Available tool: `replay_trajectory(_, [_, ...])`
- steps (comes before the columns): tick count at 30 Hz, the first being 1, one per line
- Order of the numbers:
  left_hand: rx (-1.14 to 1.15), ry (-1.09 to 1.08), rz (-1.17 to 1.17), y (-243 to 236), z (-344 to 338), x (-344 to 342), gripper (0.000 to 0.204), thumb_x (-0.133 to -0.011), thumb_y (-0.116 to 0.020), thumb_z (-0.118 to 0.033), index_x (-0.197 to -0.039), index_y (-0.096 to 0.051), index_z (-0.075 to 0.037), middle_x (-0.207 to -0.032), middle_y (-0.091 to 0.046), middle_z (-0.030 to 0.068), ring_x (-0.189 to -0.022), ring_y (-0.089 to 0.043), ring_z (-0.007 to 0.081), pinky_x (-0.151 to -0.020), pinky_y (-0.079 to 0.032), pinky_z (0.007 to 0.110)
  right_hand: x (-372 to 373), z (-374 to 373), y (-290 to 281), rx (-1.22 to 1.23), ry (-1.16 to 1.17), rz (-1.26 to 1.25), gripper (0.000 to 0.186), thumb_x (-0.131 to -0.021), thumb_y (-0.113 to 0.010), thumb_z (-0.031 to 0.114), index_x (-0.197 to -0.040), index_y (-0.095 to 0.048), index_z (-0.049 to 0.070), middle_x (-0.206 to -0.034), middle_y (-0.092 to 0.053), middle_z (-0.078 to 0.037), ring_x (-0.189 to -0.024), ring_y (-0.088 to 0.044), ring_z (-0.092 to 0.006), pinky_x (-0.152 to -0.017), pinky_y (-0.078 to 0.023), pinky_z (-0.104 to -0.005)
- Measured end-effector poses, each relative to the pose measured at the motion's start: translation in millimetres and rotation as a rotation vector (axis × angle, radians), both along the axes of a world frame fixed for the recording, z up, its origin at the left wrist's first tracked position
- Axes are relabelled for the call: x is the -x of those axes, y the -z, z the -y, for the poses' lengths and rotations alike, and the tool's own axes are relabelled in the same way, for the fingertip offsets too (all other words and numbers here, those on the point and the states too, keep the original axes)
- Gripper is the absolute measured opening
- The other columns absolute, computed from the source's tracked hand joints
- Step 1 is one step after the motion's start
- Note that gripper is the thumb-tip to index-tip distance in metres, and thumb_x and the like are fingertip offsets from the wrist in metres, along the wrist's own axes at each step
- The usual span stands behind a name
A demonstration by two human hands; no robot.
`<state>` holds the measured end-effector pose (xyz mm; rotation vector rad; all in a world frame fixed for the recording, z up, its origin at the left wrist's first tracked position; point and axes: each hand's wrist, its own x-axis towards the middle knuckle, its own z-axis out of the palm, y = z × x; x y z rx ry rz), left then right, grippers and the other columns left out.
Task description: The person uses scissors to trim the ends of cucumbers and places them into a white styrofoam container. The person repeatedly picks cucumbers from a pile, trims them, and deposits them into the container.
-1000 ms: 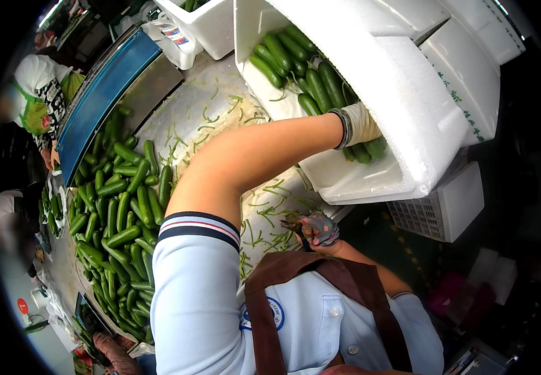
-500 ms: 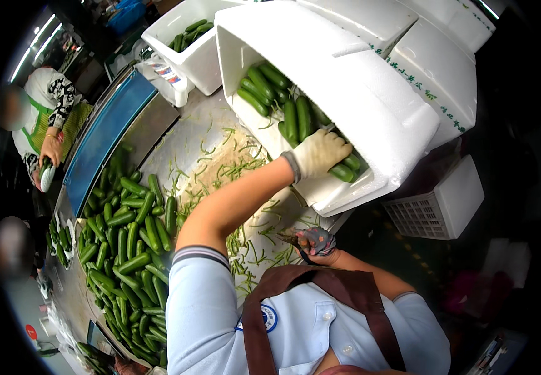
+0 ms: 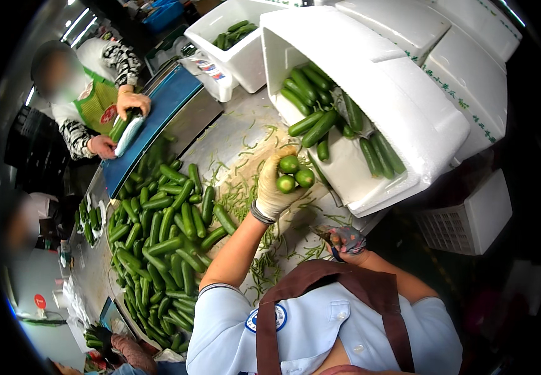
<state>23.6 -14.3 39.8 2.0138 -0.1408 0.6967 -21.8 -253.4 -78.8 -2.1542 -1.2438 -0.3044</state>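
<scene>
Just outside the white box, your left hand grips bunched cucumbers, your right hand a dark tool; seemingly you're mid-gathering, and the next move likely wants a steady hold.

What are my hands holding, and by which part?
Left hand: at least three cucumbers, gripped around their sides near the ends facing the camera. Right hand: a dark tool, its kind and hold unclear.

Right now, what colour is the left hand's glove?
The glove is cream-white with a dark grey cuff; best in the head view.
</scene>
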Motion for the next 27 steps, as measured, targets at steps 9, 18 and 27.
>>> replay_trajectory(9, [1.918,0.01,-0.19,5.1,-8.1,36.0,0.046,-0.075,-0.068,-0.036,-0.102,-0.049,-0.005,-0.09,-0.057,0.0114,-0.088,-0.056,0.025,-0.078,-0.05,0.042,-6.5,-25.9,3.6,0.078,0.159,0.084,0.038,-0.074,-0.057,0.018,-0.108,-0.054,0.001,-0.102,-0.057,-0.013,-0.086,-0.057,-0.0292,-0.077,-0.045,-0.0396])
replay_trajectory(18, [2.178,0.015,-0.391,4.1,14.5,55.8,0.048,-0.073,-0.069,-0.039,-0.098,-0.052,-0.002,-0.091,-0.057,0.0128,-0.086,-0.056,0.0272,-0.078,-0.049,0.043,-35.4,-55.5,-42.2,-0.204,0.165,-0.044,0.027,-0.071,-0.061,0.01,-0.097,-0.061,0.003,-0.091,-0.062,-0.011,-0.081,-0.059,-0.0272,-0.068,-0.047,-0.036])
replay_trajectory(27, [2.131,-0.066,-0.467,17.5,18.9,62.9,0.044,-0.074,-0.067,-0.04,-0.095,-0.052,-0.003,-0.09,-0.057,0.0118,-0.086,-0.055,0.0258,-0.078,-0.048,0.042,-29.0,-51.8,-56.2,-0.143,0.148,-0.194,0.025,-0.072,-0.06,0.008,-0.097,-0.06,0.005,-0.08,-0.06,-0.008,-0.071,-0.057,-0.027,-0.061,-0.046,-0.0343])
